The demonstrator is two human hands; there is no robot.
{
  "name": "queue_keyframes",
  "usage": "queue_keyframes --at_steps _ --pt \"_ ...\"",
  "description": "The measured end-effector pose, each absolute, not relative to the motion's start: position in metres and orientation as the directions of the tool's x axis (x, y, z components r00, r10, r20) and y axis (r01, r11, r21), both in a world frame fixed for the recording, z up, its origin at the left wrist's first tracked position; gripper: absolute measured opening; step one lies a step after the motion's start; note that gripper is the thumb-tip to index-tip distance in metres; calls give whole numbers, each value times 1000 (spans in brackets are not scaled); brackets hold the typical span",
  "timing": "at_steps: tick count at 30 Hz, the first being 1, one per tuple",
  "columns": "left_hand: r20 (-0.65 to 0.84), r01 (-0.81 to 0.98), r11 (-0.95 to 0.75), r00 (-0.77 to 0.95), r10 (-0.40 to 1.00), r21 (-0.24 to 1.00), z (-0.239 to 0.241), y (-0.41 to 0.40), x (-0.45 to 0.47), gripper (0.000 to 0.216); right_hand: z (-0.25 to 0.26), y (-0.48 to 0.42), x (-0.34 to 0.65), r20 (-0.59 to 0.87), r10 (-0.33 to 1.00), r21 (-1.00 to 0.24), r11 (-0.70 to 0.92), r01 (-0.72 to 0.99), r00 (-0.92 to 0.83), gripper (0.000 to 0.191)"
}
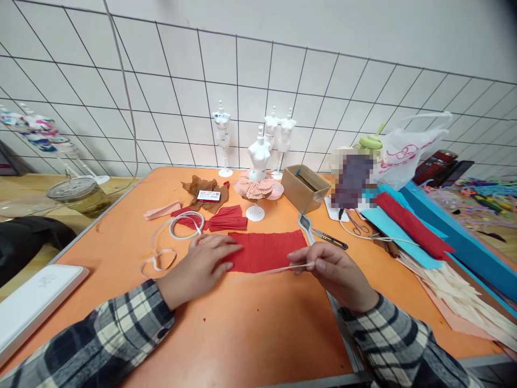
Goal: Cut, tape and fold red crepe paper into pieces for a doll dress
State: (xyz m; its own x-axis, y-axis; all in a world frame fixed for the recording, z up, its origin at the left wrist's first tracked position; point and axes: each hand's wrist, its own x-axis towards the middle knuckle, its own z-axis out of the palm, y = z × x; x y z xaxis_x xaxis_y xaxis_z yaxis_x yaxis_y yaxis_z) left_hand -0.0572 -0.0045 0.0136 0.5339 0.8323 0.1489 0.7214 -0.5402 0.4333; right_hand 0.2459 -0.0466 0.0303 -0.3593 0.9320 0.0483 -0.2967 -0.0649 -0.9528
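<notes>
A flat rectangle of red crepe paper [264, 249] lies on the orange table in front of me. My left hand [204, 264] rests over its left end, fingers stretched out and slightly smeared by motion. Beside the paper's right end, my right hand [337, 272] pinches a thin pale strip [278, 269] between thumb and fingers. The strip runs leftward along the paper's near edge and blurs toward its far end. Just beyond my left hand lies a roll of white tape [173, 229], its loose tail curling left.
Gathered red paper [228, 219], brown crumpled paper [194, 189] and a small white-and-red box [209, 196] lie behind. A white mannequin [259, 153] wears a pink ruffle. Right are a cardboard box [297, 191], thread snips [331, 239], scissors [358, 226] and coloured paper [398, 229].
</notes>
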Motion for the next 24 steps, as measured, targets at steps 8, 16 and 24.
queue_keyframes --at_steps 8,16,24 --pt "-22 428 -289 589 808 856 39 -16 -55 34 20 -37 239 75 914 -985 5 -173 -399 16" --pt "3 579 -380 546 838 721 37 -13 -55 27 17 -23 252 59 935 -990 101 102 -349 16" --pt "173 705 -490 474 863 513 25 -7 -57 27 -3 -9 277 80 983 -941 130 313 -167 13"
